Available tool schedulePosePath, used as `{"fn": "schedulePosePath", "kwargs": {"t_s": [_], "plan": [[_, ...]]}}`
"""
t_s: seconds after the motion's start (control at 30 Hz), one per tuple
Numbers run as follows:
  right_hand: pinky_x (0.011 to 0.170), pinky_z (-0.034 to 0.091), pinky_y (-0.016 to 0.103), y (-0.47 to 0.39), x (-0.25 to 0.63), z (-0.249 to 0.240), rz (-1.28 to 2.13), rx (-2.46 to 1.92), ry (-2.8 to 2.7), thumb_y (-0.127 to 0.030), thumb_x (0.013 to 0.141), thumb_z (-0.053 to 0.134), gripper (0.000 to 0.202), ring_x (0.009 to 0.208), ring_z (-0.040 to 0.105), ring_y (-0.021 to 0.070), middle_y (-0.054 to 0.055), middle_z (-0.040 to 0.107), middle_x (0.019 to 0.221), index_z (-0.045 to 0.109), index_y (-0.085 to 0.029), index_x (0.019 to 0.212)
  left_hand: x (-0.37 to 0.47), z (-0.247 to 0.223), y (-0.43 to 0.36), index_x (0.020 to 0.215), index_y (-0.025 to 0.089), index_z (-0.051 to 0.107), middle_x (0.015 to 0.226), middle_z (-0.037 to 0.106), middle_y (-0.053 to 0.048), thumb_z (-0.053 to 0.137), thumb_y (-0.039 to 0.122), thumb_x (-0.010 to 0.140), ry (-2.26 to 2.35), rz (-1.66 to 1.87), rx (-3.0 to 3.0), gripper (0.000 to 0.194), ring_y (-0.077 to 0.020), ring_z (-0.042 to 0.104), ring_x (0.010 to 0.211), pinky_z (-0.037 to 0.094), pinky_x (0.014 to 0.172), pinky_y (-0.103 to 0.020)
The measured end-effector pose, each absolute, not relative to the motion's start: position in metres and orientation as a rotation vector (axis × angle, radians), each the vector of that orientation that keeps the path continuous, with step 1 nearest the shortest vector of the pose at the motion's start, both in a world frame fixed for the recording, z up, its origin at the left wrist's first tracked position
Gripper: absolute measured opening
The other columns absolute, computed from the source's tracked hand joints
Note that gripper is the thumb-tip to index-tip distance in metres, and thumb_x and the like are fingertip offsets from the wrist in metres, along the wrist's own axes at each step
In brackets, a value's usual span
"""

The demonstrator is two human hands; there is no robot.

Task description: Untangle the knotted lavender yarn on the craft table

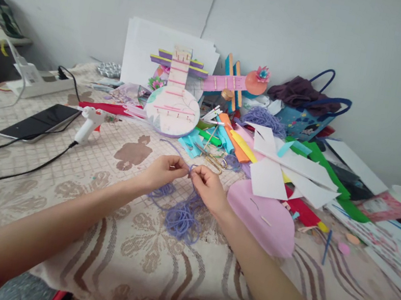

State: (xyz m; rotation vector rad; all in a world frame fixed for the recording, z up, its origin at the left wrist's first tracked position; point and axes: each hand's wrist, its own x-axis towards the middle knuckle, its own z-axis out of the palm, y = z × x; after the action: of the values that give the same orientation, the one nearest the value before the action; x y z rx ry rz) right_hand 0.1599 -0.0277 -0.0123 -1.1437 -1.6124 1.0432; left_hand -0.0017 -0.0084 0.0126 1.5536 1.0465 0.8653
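Both hands meet over the middle of the table, fingertips nearly touching. My left hand (166, 170) pinches a strand of purple yarn, and my right hand (209, 184) pinches the same strand just beside it. A loose tangle of purple yarn (183, 219) lies on the cloth below the hands, with a smaller loop of it under the left fingers. A thin end of yarn sticks out beyond the left hand. To the right of my right hand lies a pink felt piece (267, 229) with a small stick on it.
A white glue gun (90, 125) and a black tablet (40, 122) lie at left, cords trailing. Behind the hands stand a decorated guitar-like craft (172, 111), scissors (210, 158) and coloured paper scraps. Further right are white foam pieces (267, 179), a blue bag (302, 124) and a drink cup (388, 204).
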Motion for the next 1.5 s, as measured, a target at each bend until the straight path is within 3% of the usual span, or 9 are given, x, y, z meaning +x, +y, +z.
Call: {"fn": "schedulePosePath", "kwargs": {"t_s": [0.23,0.57,0.83,1.17,1.5], "plan": [[0.050,0.029,0.023,-0.030,0.163,-0.008,0.856,-1.205,-1.788,-0.026,0.081,0.047,0.011,0.052,0.040,0.0106,-0.003,0.047,0.058,0.053,-0.020,0.075,-0.002,0.010,-0.006,0.067,0.014,0.062,0.059,0.057,0.002,0.061,0.028,0.068,1.055,0.862,1.578,0.013,-0.0067,0.044,0.051,0.036,0.047,-0.018],[0.051,0.029,0.023,-0.029,0.165,-0.010,0.831,-1.196,-1.803,-0.024,0.079,0.048,0.009,0.051,0.041,0.0110,-0.003,0.049,0.058,0.054,-0.020,0.073,-0.004,0.006,-0.004,0.069,0.014,0.064,0.068,0.063,-0.002,0.063,0.028,0.066,1.018,0.867,1.625,0.015,-0.0110,0.055,0.062,0.044,0.058,-0.022],[0.050,0.031,0.022,-0.029,0.166,-0.008,0.862,-1.193,-1.806,-0.024,0.079,0.048,0.008,0.053,0.042,0.0107,-0.003,0.049,0.060,0.053,-0.020,0.075,-0.004,0.007,-0.005,0.067,0.013,0.065,0.063,0.062,-0.001,0.064,0.029,0.065,1.058,0.844,1.582,0.016,-0.0091,0.051,0.056,0.037,0.049,-0.020],[0.051,0.033,0.022,-0.030,0.167,-0.007,0.828,-1.219,-1.832,-0.023,0.079,0.047,0.009,0.053,0.043,0.0100,-0.003,0.050,0.060,0.055,-0.019,0.078,-0.004,0.007,-0.004,0.067,0.012,0.066,0.065,0.063,-0.002,0.066,0.030,0.064,1.059,0.852,1.561,0.018,-0.0091,0.051,0.058,0.038,0.053,-0.020],[0.052,0.035,0.020,-0.041,0.165,0.006,0.597,-1.270,-1.921,-0.022,0.081,0.048,0.011,0.053,0.048,0.0092,-0.002,0.055,0.061,0.058,-0.018,0.080,-0.002,0.005,-0.004,0.067,0.012,0.064,0.062,0.060,0.000,0.064,0.028,0.067,1.097,0.890,1.497,0.015,-0.0059,0.045,0.051,0.030,0.043,-0.016]]}}
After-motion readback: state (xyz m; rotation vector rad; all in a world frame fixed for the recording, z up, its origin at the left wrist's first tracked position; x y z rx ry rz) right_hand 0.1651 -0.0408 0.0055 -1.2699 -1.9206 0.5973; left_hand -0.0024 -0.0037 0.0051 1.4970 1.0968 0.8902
